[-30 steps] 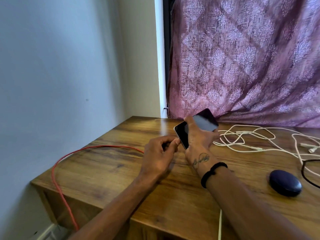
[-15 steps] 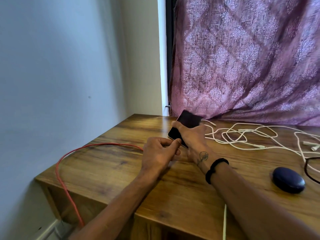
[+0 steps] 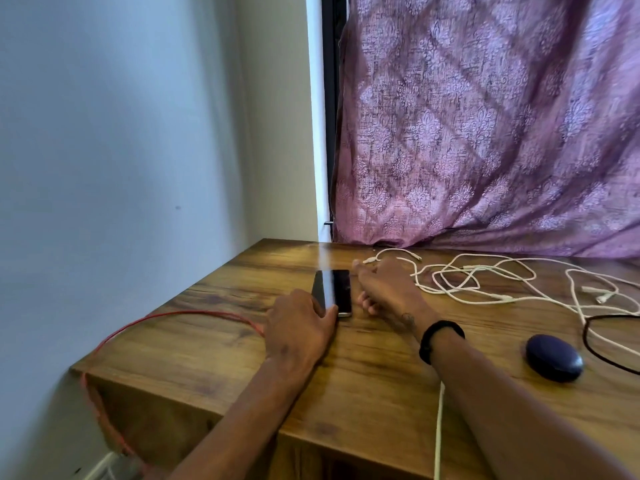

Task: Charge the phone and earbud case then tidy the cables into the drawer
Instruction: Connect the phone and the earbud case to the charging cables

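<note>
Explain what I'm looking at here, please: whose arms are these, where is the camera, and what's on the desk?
There is no machine: a person works with two bare hands, and the one camera sits on their head, looking forward and down. On the wooden desk a black phone lies flat, screen up. The left hand rests at the phone's near end, where the red cable runs in under it; whether the cable is plugged in is hidden. The right hand is open beside the phone, holding nothing. To its right lies a tangle of white cables, a black cable and the dark blue earbud case. A purple curtain hangs behind.
</note>
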`<state>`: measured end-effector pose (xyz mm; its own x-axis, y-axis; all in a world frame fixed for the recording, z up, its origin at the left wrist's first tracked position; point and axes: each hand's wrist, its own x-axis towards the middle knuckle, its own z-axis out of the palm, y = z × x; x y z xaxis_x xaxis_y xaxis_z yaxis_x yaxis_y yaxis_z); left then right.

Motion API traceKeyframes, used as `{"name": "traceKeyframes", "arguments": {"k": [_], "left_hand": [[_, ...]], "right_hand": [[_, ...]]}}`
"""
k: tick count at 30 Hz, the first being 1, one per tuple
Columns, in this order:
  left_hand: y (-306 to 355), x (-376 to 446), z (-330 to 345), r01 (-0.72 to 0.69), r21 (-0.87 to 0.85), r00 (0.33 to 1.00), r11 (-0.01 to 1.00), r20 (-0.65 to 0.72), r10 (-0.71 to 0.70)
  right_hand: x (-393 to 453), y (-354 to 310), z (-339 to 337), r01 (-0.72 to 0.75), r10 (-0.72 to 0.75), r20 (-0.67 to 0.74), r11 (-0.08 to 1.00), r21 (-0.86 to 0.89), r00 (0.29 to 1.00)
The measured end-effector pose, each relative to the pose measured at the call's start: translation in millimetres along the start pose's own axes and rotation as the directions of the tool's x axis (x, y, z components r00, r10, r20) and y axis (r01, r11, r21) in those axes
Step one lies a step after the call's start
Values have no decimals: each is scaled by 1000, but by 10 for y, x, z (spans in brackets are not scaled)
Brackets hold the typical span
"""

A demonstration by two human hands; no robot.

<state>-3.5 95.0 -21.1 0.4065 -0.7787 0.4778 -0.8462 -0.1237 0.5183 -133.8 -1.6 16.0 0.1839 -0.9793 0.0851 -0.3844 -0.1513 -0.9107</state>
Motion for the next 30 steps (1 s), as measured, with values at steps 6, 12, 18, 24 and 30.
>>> {"name": "traceKeyframes", "arguments": {"k": [6,12,18,24,30], "left_hand": [[21,-15,-45,16,181,1000,983,-4,-16],[78,-30,-31,2,216,1000,976,16,-5],[66,-132,-121,-29,164,999,986,37,23],[-468,-550,-860,-15,353,1000,936,7,13],[-1735,-1041,-1780,461,415,884,785,-139,-446]], "right_hand": [[-263,-33,-641,188,-227,-65,911,-366,972],[-692,296,-1691,47,-59,17,561,-827,998],[-979,614,-2122,38,105,104,502,-864,989],[-723,708,-2009,108,24,158,627,-772,987],[-467,673,-1544,212,-120,216,852,-478,969]]}}
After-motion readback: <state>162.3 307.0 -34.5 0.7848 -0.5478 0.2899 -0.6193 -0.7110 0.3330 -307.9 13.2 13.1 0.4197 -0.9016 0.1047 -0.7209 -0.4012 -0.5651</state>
